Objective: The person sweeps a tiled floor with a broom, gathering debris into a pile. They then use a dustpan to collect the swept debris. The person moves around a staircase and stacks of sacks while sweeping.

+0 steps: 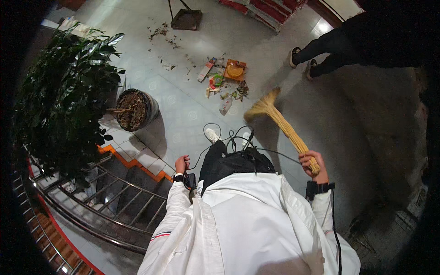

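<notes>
My right hand (pixel 311 162) is closed around the handle end of a yellow straw broom (pixel 286 127). The broom slants up and to the left, its flared bristles low over the floor. My left hand (pixel 182 163) hangs at my left side, holding nothing, its fingers loosely bent and slightly apart. Ahead of my feet lies a litter heap: an orange square box (pixel 235 70), a pink and white carton (pixel 206 71), green and red wrappers (pixel 215 82), a clear plastic piece (pixel 225 105) and dry leaves (pixel 241 90). A dustpan (pixel 186 20) with a long handle stands farther off.
At left stands a leafy plant (pixel 68 96) in a round pot (pixel 151 110), near a metal railing (pixel 123 222) and orange-edged steps (pixel 133 161). Another person (pixel 337 43) in dark clothes stands at the upper right. Scattered leaf bits (pixel 173 43) lie beyond the heap. Red stacked goods (pixel 270 9) are at the back.
</notes>
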`<action>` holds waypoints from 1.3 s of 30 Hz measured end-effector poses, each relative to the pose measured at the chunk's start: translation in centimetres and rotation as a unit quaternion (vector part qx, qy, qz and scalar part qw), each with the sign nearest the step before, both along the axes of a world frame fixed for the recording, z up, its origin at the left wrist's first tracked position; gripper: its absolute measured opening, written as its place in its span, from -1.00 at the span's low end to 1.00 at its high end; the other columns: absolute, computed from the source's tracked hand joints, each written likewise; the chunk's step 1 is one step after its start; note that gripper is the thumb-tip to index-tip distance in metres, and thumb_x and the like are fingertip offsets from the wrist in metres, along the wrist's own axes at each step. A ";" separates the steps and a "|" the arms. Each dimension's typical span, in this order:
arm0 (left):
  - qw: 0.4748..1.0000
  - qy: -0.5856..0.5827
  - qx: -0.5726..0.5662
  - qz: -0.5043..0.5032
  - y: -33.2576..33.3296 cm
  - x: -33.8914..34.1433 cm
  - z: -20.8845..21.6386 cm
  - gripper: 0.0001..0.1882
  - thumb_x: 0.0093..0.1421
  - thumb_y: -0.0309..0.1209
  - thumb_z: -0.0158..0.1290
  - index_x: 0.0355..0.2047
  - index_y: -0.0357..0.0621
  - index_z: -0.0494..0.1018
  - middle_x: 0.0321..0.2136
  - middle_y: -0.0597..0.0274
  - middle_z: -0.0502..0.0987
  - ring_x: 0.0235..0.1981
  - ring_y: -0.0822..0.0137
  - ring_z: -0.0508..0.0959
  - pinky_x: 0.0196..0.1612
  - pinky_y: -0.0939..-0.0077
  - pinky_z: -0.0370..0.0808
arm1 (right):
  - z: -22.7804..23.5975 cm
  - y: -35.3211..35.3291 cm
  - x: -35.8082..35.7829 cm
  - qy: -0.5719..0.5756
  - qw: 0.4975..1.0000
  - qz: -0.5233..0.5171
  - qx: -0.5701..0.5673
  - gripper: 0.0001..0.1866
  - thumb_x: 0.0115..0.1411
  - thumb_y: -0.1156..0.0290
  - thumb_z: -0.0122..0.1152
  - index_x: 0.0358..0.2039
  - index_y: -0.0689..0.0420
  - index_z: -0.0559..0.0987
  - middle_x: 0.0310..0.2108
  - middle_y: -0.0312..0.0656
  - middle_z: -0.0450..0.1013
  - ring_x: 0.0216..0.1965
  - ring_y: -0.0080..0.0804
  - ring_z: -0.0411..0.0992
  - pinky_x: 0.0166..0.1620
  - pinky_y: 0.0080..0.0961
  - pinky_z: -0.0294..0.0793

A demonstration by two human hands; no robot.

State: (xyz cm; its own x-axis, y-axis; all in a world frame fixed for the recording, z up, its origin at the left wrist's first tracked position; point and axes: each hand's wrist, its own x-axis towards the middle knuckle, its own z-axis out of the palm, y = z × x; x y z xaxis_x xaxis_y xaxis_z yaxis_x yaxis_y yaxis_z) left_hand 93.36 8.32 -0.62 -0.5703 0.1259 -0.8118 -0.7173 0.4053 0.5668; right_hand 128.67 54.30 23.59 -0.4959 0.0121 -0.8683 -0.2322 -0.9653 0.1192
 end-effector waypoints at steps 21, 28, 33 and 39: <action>0.994 -0.098 -0.041 -0.018 -7.6 -1.8 -2.7 -0.67 0.10 -0.33 -0.26 -0.27 -0.21 0.44 -0.49 0.24 0.49 -0.73 0.51 0.36 -0.76 0.65 0.23 | -12.0 -5.3 -21.9 -0.028 0.995 0.094 -0.009 -0.87 -0.01 0.54 -0.01 -0.49 0.27 0.24 -0.63 -0.29 0.21 -0.68 -0.64 0.24 -0.63 -0.77 0.36; 0.995 -0.087 -0.020 -0.034 -3.5 -2.7 -2.6 -0.66 0.09 -0.34 -0.27 -0.26 -0.24 0.43 -0.49 0.21 0.49 -0.72 0.49 0.36 -0.78 0.61 0.23 | -5.9 -2.9 -18.7 0.048 0.996 0.062 0.035 -0.83 0.05 0.54 -0.03 -0.43 0.40 0.26 -0.64 -0.34 0.18 -0.68 -0.71 0.19 -0.66 -0.83 0.25; 0.997 -0.040 -0.015 -0.068 1.5 -2.4 -2.0 -0.66 0.12 -0.30 -0.24 -0.25 -0.24 0.43 -0.50 0.22 0.46 -0.71 0.46 0.37 -0.75 0.59 0.25 | -0.2 1.8 -9.5 -0.003 0.999 0.032 0.003 -0.82 0.04 0.60 -0.06 -0.34 0.27 0.19 -0.58 -0.29 0.19 -0.69 -0.70 0.19 -0.73 -0.80 0.21; 0.998 -0.032 -0.053 -0.001 8.2 0.7 -2.9 -0.69 0.11 -0.35 -0.25 -0.31 -0.22 0.45 -0.53 0.22 0.47 -0.74 0.48 0.35 -0.79 0.61 0.18 | 0.3 10.1 0.4 -0.104 0.986 0.084 0.103 -0.82 0.02 0.57 -0.04 -0.34 0.23 0.23 -0.55 -0.26 0.24 -0.70 -0.69 0.20 -0.72 -0.79 0.22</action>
State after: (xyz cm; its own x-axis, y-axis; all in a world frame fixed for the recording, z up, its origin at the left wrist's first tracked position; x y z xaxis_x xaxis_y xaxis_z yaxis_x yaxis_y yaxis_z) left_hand 94.02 16.56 -3.48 -0.5162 0.0387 -0.8556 -0.7502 0.4615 0.4735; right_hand 129.03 64.43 23.89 -0.3174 0.1317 -0.9391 -0.0657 -0.9910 -0.1168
